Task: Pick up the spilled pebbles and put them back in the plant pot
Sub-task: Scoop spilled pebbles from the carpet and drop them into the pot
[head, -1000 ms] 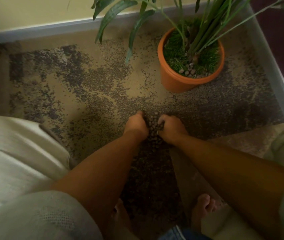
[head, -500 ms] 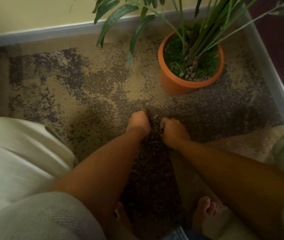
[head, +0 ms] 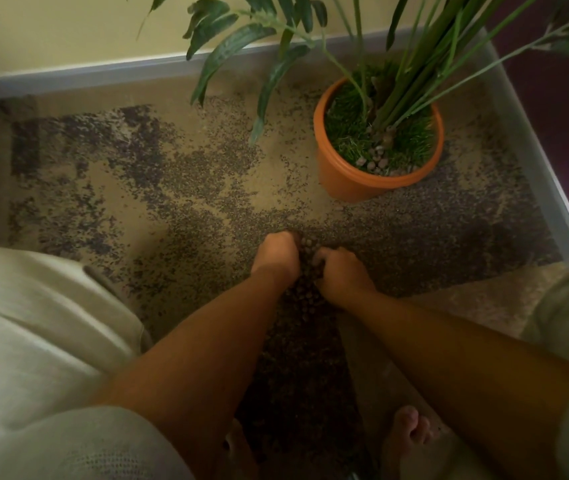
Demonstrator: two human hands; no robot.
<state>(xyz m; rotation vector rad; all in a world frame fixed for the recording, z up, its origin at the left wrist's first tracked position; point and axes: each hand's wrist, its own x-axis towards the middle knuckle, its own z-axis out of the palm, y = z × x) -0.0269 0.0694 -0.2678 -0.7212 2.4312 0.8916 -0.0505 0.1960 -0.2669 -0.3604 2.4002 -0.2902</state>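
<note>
left hand (head: 277,253): being held knuckles-up on the rug (head: 179,188), fingers curled down and inward, pressed against the pebble pile from the left.
right hand (head: 340,271): being held the same way from the right, fingers curled toward the left hand; whether anything is gripped inside cannot be told.
pebbles (head: 307,268): being squeezed into a narrow heap between the two hands, trailing nearer between the forearms; a few are already lying in the pot near the stems.
plant pot (head: 355,183): orange, upright, being left untouched, far right of the hands, well apart from them.
plant (head: 404,81): leaves being spread over the far rug.
feet (head: 406,434): bare, near edge.
</note>
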